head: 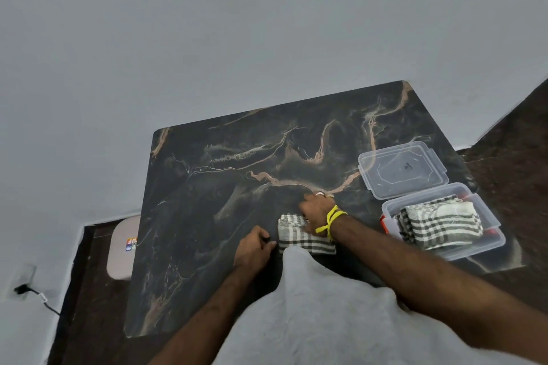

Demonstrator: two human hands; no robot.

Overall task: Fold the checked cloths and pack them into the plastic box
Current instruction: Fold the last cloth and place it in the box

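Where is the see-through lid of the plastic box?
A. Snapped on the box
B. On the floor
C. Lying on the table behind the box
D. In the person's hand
C: the clear lid lies flat on the table, just beyond the open plastic box holding folded cloths.

Single view, head-worn, wide-angle. Looks forward and steeply down over the near edge of the worktop (pixel 225 187), close above it. Forearms enter from the bottom edge. Wall fills the upper half beyond the worktop's far edge; floor visible left and right of it. No second view.
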